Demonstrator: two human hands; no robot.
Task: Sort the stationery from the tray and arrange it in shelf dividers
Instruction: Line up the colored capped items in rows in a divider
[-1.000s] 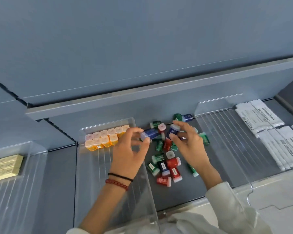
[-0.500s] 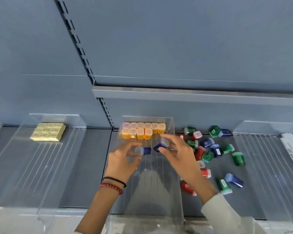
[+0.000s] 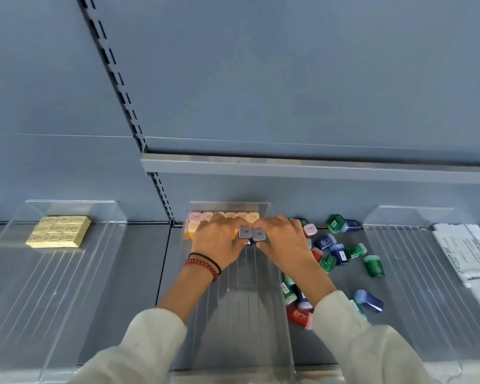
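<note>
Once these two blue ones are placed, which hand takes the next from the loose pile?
Right, probably. The right hand is beside the loose pile, right of the clear divider; the left hand must cross the divider wall and right arm. Each holds one blue piece.

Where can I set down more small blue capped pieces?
Bare: clear plastic middle divider nearer than the left hand and right hand; the clear left divider nearer than the yellow blocks. Crowded: scattered coloured pieces right of the middle one.
</note>
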